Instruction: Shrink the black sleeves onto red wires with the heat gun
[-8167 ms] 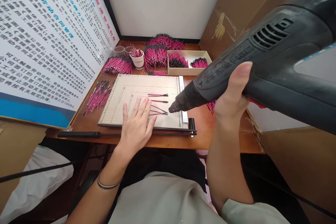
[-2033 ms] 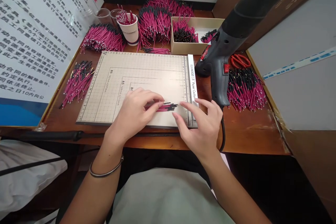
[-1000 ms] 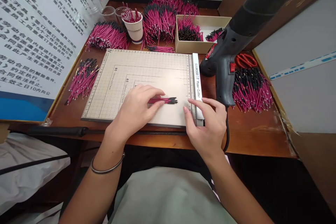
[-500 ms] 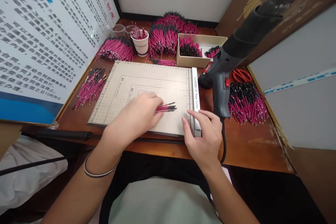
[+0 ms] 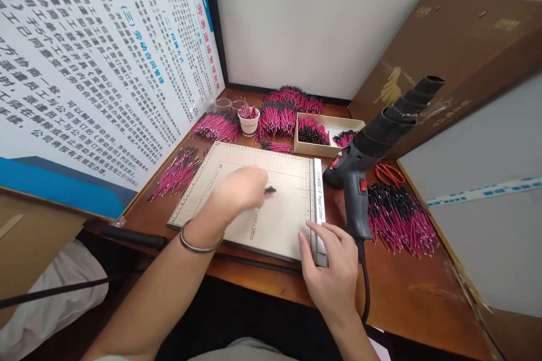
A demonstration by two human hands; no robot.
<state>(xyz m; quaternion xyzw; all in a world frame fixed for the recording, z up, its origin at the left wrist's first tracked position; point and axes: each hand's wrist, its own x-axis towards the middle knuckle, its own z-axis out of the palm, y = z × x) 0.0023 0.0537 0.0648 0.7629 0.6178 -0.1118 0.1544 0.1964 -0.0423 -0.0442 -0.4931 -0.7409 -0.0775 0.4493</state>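
Observation:
My left hand point(image 5: 239, 190) is raised over the beige paper cutter board point(image 5: 288, 220) and is blurred. It is closed on a small bundle of pink wires with black tips point(image 5: 270, 189), of which only the black ends stick out. My right hand point(image 5: 332, 271) rests open on the front right corner of the board, fingers by the white ruler strip point(image 5: 318, 194). A black heat gun point(image 5: 372, 152) stands upright just right of the board, nozzle pointing up.
Piles of pink wires lie at the left point(image 5: 175, 172), at the back point(image 5: 279, 113) and at the right point(image 5: 400, 217). A paper cup point(image 5: 248, 120), a cardboard tray point(image 5: 328, 135) and red scissors point(image 5: 387, 174) stand behind. A printed board point(image 5: 84, 67) leans at the left.
My left hand has lifted the gathered wires off the board and moved away from me. The head has tilted up, so more wall shows. My right hand stayed on the board's corner.

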